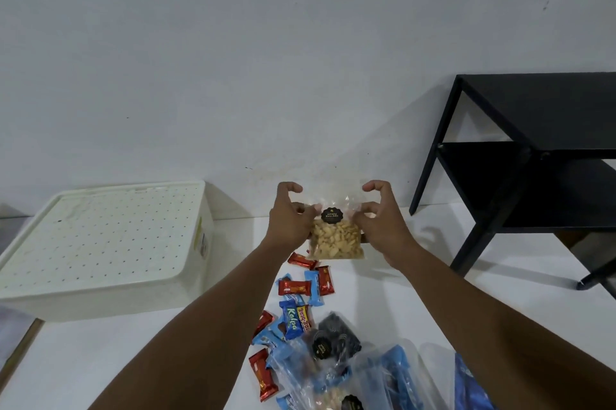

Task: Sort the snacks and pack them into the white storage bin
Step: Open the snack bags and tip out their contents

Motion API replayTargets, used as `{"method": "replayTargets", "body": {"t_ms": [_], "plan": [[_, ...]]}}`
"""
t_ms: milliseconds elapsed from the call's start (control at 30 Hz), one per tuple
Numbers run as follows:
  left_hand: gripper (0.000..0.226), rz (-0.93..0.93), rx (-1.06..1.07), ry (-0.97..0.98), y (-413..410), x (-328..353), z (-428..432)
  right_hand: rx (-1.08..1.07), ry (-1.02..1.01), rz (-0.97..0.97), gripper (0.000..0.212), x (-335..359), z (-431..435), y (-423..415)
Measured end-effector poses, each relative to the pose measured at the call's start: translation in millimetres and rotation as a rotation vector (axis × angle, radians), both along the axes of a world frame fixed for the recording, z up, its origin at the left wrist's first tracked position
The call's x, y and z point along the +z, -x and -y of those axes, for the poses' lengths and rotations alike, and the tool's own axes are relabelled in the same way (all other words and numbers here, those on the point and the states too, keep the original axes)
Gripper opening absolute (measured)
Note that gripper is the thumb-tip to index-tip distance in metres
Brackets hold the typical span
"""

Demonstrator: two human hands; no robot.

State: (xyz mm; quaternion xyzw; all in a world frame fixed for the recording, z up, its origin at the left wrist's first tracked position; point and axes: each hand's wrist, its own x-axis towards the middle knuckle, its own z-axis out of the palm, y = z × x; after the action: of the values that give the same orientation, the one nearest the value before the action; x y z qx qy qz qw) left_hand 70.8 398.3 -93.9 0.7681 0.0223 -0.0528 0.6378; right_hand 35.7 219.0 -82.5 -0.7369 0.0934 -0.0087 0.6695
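Observation:
I hold a clear bag of pale nuts with a round black label up in front of me, above the white floor. My left hand pinches its upper left edge and my right hand pinches its upper right edge. The white storage bin stands at the left with its perforated lid closed. Below the bag lie several small red and blue snack bars. Nearer to me lies a heap of clear bags, one holding dark snacks.
A black two-tier side table stands at the right against the grey wall. A blue packet pokes in at the bottom right. A wooden edge shows at the far left.

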Motion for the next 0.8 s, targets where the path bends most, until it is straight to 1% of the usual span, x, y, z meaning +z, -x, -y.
{"method": "replayTargets", "body": {"t_ms": [67,100,133,200,267,333,467,667,800], "plan": [[0.026,0.077,-0.002,-0.056,-7,-11,3,-0.037,0.197,0.065,0.031,-11,-1,-12],[0.018,0.099,-0.009,-0.099,-11,-16,4,-0.033,0.253,0.071,0.029,-17,0,-19],[0.011,0.107,-0.022,-0.142,-16,-22,4,-0.017,0.274,0.058,0.03,-23,2,-26],[0.006,0.096,-0.058,-0.215,-27,-33,3,0.027,0.279,-0.009,0.031,-34,5,-41],[0.01,0.081,-0.079,-0.28,-40,-43,2,0.075,0.306,-0.05,0.029,-45,7,-59],[0.016,0.062,-0.081,-0.33,-56,-53,2,0.114,0.361,-0.043,0.028,-54,7,-79],[0.022,0.027,-0.062,-0.364,-93,-74,1,0.196,0.464,-0.039,0.032,-70,4,-120],[0.021,0.019,-0.021,-0.417,-144,-113,-1,0.249,0.52,-0.084,0.034,-112,0,-178],[0.02,0.01,-0.026,-0.453,-164,-140,-2,0.295,0.548,-0.107,0.033,-135,-1,-200]]}}
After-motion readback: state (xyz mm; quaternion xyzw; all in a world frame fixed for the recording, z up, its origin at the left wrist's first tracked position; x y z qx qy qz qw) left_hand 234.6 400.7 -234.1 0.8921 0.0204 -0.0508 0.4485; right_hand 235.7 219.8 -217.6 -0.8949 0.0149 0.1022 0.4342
